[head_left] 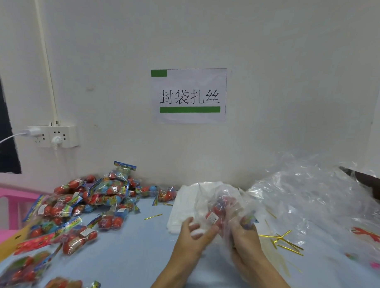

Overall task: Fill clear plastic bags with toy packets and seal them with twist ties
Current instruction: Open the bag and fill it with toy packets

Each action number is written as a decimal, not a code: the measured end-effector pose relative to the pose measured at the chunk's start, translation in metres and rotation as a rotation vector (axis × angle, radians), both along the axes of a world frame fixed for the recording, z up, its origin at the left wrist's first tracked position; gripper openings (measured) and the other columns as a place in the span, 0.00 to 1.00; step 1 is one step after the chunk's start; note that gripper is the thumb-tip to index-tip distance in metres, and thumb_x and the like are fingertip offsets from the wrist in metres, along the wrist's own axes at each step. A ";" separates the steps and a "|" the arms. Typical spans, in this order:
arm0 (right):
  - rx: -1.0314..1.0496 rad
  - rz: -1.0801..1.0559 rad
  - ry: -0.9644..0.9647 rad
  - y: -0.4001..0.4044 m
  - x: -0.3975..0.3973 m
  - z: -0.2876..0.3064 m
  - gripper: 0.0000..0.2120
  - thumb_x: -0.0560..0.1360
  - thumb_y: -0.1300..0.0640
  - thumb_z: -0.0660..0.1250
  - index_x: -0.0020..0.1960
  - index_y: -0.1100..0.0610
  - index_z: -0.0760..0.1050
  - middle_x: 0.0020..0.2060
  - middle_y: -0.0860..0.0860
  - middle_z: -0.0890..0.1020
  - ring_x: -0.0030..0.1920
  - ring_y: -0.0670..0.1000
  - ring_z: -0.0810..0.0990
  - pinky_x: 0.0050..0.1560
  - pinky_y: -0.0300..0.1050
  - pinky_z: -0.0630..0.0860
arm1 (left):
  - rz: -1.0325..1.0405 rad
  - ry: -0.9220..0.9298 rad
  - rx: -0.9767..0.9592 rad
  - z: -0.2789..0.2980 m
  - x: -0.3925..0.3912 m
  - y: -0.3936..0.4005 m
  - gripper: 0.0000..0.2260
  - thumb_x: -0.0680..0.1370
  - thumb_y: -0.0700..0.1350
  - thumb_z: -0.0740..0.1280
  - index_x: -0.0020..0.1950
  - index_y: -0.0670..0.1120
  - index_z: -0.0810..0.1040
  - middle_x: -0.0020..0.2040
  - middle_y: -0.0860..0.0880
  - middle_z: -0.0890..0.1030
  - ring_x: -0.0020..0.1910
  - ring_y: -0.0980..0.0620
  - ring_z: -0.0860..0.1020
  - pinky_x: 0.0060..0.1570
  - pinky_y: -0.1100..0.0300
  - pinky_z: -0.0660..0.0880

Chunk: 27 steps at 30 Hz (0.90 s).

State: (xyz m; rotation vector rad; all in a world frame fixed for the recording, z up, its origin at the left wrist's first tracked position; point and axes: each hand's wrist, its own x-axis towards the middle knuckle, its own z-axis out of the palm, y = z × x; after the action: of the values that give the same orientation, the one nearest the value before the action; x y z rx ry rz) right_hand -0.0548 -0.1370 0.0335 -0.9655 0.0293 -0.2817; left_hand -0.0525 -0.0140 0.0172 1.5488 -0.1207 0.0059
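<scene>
Filling stage. Both hands work a clear plastic bag (223, 201) held just above the counter (138, 249), directly in front of the person. The left hand (194, 232) curls its fingers on the bag's left side; the right hand (244, 234), veiled by film, grips the right side along with a toy packet (214, 215) lying inside. The bag's long axis appears to run away from the person toward the wall, though blur hides where its mouth lies. Gold twist ties (286, 244) lie just right of the right hand, the nearer one for sealing. The packet pile (92, 200) lies well to the left, nearer the left hand
</scene>
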 end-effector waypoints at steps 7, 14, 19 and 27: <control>-0.532 -0.081 -0.192 0.000 0.001 -0.018 0.09 0.75 0.66 0.72 0.53 0.59 0.75 0.44 0.56 0.86 0.45 0.54 0.86 0.44 0.45 0.82 | 0.421 -0.729 0.467 -0.002 0.005 0.017 0.20 0.78 0.53 0.69 0.69 0.56 0.72 0.68 0.62 0.69 0.69 0.63 0.64 0.68 0.68 0.62; -0.870 -0.251 -0.238 -0.003 0.001 -0.026 0.14 0.72 0.62 0.75 0.47 0.46 0.75 0.34 0.42 0.82 0.31 0.41 0.78 0.34 0.30 0.72 | 0.223 -0.833 0.509 -0.005 0.004 0.012 0.06 0.76 0.36 0.70 0.48 0.47 0.83 0.50 0.58 0.80 0.51 0.62 0.77 0.53 0.70 0.72; -0.943 -0.302 -0.183 -0.006 0.003 -0.028 0.16 0.71 0.64 0.74 0.54 0.49 0.79 0.40 0.40 0.85 0.40 0.35 0.82 0.39 0.26 0.73 | 0.140 -0.960 0.535 -0.003 -0.005 0.005 0.04 0.77 0.45 0.68 0.50 0.49 0.82 0.52 0.59 0.78 0.55 0.61 0.76 0.56 0.69 0.72; -1.185 -0.160 -0.239 -0.001 -0.001 -0.032 0.18 0.73 0.67 0.69 0.56 0.48 0.75 0.45 0.41 0.79 0.46 0.38 0.78 0.46 0.23 0.72 | 0.119 -0.694 0.482 0.008 -0.007 0.010 0.20 0.78 0.64 0.58 0.70 0.66 0.64 0.72 0.73 0.61 0.75 0.69 0.54 0.73 0.70 0.53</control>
State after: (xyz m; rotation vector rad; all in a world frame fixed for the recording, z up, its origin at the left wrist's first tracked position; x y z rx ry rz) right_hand -0.0554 -0.1377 0.0013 -2.1008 -0.3141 -0.5839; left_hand -0.0596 -0.0035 0.0250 1.9756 -0.6137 0.6525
